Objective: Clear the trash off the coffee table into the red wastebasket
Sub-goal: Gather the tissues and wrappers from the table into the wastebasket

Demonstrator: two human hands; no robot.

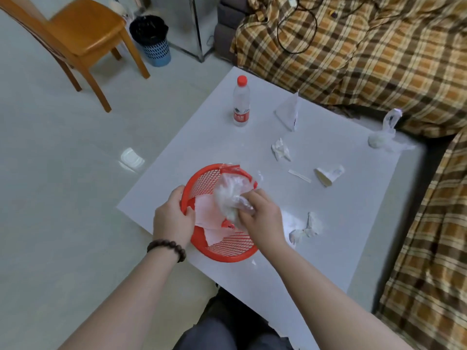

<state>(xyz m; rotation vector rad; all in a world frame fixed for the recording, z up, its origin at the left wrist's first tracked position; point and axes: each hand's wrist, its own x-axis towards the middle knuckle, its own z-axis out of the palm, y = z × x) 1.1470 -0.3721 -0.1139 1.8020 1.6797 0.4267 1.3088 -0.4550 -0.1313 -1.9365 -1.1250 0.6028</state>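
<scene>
Red wastebasket (222, 248) on the near-left part of the white coffee table (328, 248), tipped so its mesh mouth faces up and toward the viewer, a pale sheet of paper (206, 215) lying inside. Left hand (173, 218) clamped on the rim at nine o'clock, fingers curled over the edge, a dark bead bracelet (168, 248) on the wrist. Right hand (260, 215) at three o'clock over the mouth, fingers closed around a crumpled clear plastic bag (231, 195) held inside the basket opening.

Still on the tabletop: crumpled tissue (307, 227) just beside the right hand at three o'clock; a tipped paper cup (327, 175) and a thin paper strip (299, 176) at two o'clock; a small wad of tissue (280, 149) at one o'clock; folded white paper (289, 112) standing farther back; an upright water bottle (241, 102) with red cap and label at twelve o'clock; a knotted plastic bag (384, 135) near the far right edge.

Beyond the table: plaid-covered sofa (379, 59) at one to three o'clock, wooden chair (83, 39) at ten o'clock, blue bin with black liner (154, 46) at eleven o'clock.
</scene>
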